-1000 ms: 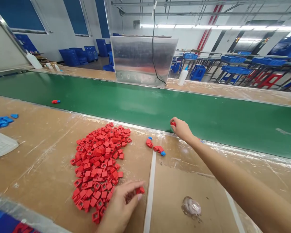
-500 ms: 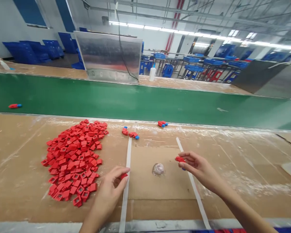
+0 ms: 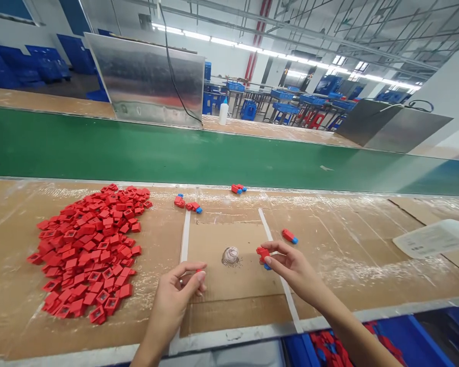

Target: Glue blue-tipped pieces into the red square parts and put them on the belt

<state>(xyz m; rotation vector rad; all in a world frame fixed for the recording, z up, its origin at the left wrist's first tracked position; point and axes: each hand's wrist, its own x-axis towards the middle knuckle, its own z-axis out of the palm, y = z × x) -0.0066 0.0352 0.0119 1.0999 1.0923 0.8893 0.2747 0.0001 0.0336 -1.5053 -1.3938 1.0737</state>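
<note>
My left hand [image 3: 178, 293] is pinched shut on a small red plastic piece, low over the cardboard-covered bench [image 3: 348, 255]. My right hand [image 3: 290, 267] holds a red and blue piece [image 3: 263, 254] between thumb and fingers, just right of a small shiny blob [image 3: 231, 255] on the cardboard. A large pile of red square pieces [image 3: 90, 250] lies to the left of my left hand. Loose red and blue pieces [image 3: 289, 236] lie just beyond my right hand, more of them [image 3: 187, 204] and one [image 3: 237, 188] sit near the belt's edge.
A green conveyor belt [image 3: 214, 153] runs across behind the bench, with a metal panel [image 3: 145, 81] beyond it. A white plastic container [image 3: 432, 237] sits at the right. Blue bins with red parts [image 3: 340, 341] stand below the bench's front edge. A white bottle [image 3: 223, 112] stands farther back.
My right hand came back from the belt's edge to the cardboard with a piece. My left hand lifted from the pile with a red piece. The view turned to the right.
</note>
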